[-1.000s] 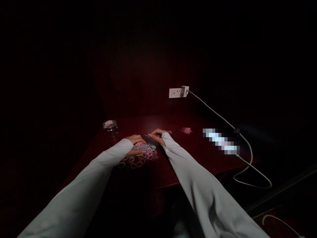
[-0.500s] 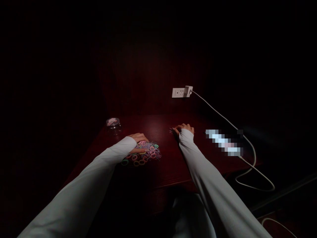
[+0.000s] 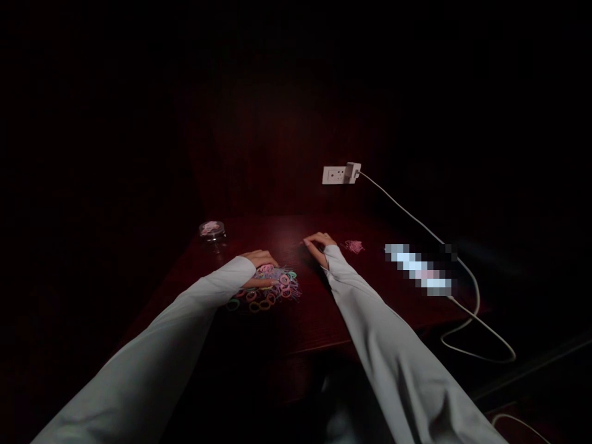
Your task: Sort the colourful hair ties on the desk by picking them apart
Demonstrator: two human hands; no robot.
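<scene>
A pile of colourful small elastic bands and rings [image 3: 284,290] lies on the dark red table [image 3: 319,320]. My left hand [image 3: 259,266] rests on the pile's left side, thumb and fingers apart, with bands between and around them. Right of the pile, my right hand [image 3: 318,242] is over the table with thumb and forefinger tips together; what they pinch, if anything, is too small to make out. Just right of that hand sits a little heap of pink bands [image 3: 354,246].
A clear round jar [image 3: 212,233] with pink on top stands at the back left. A white charger [image 3: 353,171] is plugged into the wall socket [image 3: 333,175]. Its cable [image 3: 402,205] runs to a blurred bright device [image 3: 416,268] at the right.
My right hand has moved left, toward the pile, and the small pink heap now shows where it was. My left hand has stayed on the pile.
</scene>
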